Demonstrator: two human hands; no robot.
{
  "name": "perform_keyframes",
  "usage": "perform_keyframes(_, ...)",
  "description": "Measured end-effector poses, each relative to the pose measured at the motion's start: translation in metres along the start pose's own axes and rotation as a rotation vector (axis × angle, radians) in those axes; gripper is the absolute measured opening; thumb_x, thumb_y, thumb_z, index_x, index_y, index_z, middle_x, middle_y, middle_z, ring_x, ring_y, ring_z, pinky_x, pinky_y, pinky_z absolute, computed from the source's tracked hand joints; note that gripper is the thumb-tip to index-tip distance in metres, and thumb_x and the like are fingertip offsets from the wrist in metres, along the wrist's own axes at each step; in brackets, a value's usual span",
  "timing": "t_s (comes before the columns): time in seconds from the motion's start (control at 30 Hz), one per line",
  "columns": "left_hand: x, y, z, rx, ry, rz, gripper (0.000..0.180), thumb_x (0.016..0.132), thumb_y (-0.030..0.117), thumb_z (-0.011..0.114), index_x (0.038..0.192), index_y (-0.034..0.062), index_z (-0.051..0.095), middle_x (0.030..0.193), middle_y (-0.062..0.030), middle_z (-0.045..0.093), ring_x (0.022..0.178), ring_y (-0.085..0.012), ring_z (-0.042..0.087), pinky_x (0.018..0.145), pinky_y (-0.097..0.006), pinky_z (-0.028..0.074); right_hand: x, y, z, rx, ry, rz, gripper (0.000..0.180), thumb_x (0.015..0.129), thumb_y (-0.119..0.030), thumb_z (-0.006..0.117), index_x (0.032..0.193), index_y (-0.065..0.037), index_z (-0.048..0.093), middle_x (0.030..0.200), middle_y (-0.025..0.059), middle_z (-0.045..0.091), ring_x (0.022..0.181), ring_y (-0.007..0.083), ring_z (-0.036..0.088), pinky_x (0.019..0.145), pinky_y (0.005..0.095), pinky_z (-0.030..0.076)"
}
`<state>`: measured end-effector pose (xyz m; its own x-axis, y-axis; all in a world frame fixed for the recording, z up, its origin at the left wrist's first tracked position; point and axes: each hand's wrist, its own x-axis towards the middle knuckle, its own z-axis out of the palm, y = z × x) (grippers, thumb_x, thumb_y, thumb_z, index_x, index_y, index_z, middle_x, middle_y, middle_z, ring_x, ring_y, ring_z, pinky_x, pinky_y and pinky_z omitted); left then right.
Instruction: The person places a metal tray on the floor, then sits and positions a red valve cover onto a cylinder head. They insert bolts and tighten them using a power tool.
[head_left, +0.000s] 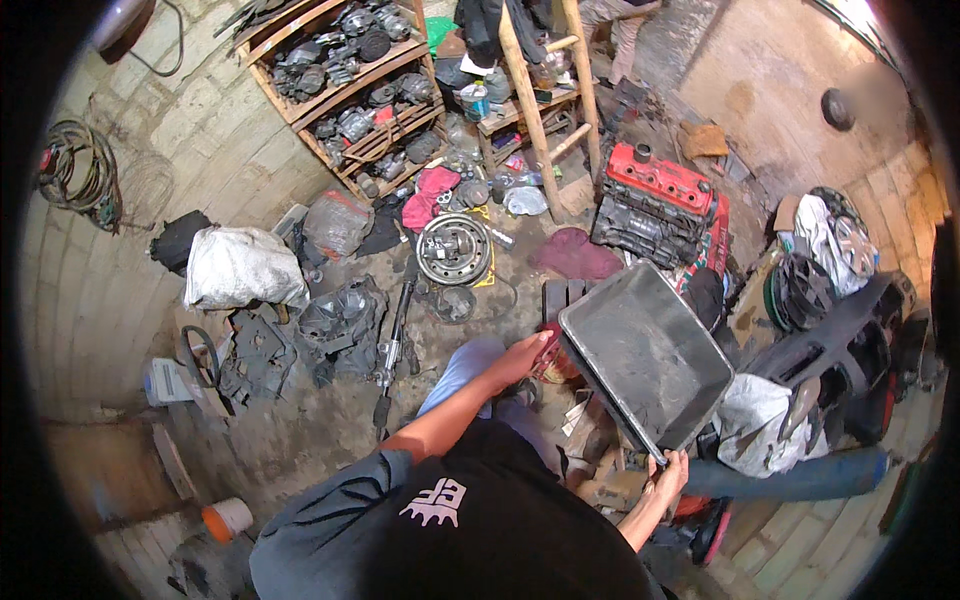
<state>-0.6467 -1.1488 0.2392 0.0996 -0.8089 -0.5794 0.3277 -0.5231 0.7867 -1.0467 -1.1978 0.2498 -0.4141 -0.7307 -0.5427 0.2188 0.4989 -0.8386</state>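
Covering the dirt floor [300, 440] beyond both hands are greasy car parts, a round clutch plate [453, 249] and a red engine block [657, 203], with a wooden shelf [345, 85] of parts against the brick wall. The person's dark shirt hides the lower arms. The left hand [522, 355] curls its fingers over one corner of a dark metal tray [645, 355], held tilted; the right hand [668, 474] grips the near corner, fingers closed on the rim.

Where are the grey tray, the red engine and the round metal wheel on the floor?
Tray [645, 355], head view, on its flat inner bottom.
Red engine [660, 180], head view, on its red top cover.
Wheel [453, 248], head view, on its hub.
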Motion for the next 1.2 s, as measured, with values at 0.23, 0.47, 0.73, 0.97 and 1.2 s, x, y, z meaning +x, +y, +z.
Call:
perform_keyframes(0.23, 0.030, 0.018, -0.017, -0.070, 0.099, 0.005, 0.066, 0.103, 0.058, 0.044, 0.156, 0.0209, 0.034, 0.143, -0.0063, 0.051, 0.115, -0.0205, 0.058, 0.089, -0.035, 0.050, 0.042, -0.037, 0.084, -0.026, -0.057, 0.019, 0.049, 0.086, -0.005, 0.065, 0.133, -0.007, 0.054, 0.093, 0.0068, 0.062, 0.083, 0.0186, 0.063, 0.066, 0.0374, 0.058)
perform_keyframes(0.47, 0.067, 0.054, -0.092, -0.278, 0.282, 0.087, 0.071, 0.102, 0.061, 0.043, 0.158, 0.0186, 0.030, 0.155, -0.0094, 0.040, 0.128, -0.0257, 0.052, 0.101, -0.045, 0.046, 0.046, -0.062, 0.202, -0.107, -0.322, -0.039, 0.040, 0.084, -0.004, 0.064, 0.124, -0.008, 0.059, 0.101, 0.0064, 0.061, 0.091, 0.0191, 0.060, 0.070, 0.0427, 0.056)
perform_keyframes(0.73, 0.054, 0.053, -0.170, -0.457, 0.550, 0.203, 0.080, 0.101, 0.062, 0.046, 0.154, 0.0044, 0.033, 0.148, -0.0128, 0.044, 0.129, -0.0251, 0.049, 0.102, -0.041, 0.048, 0.030, -0.113, 0.370, -0.387, -0.732, -0.208, 0.030, 0.087, -0.002, 0.059, 0.116, -0.008, 0.063, 0.093, 0.0030, 0.063, 0.077, 0.0138, 0.060, 0.050, 0.0297, 0.054)
perform_keyframes(0.97, 0.033, 0.028, -0.155, -0.782, 0.835, 0.257, 0.069, 0.101, 0.051, 0.054, 0.150, 0.0052, 0.041, 0.145, -0.0096, 0.046, 0.136, -0.0220, 0.044, 0.099, -0.039, 0.054, 0.018, -0.140, 0.493, -0.678, -1.085, -0.423, 0.037, 0.086, 0.001, 0.057, 0.123, 0.000, 0.062, 0.090, 0.0065, 0.062, 0.071, 0.0129, 0.059, 0.048, 0.0292, 0.054)
perform_keyframes(1.2, 0.043, 0.017, -0.124, -0.828, 1.051, 0.170, 0.063, 0.099, 0.049, 0.060, 0.141, 0.0035, 0.048, 0.130, -0.0098, 0.055, 0.117, -0.0207, 0.055, 0.091, -0.039, 0.055, 0.014, -0.126, 0.631, -0.969, -1.422, -0.513, 0.033, 0.086, -0.004, 0.056, 0.116, 0.003, 0.069, 0.089, 0.0036, 0.066, 0.072, 0.0128, 0.059, 0.059, 0.0275, 0.048)
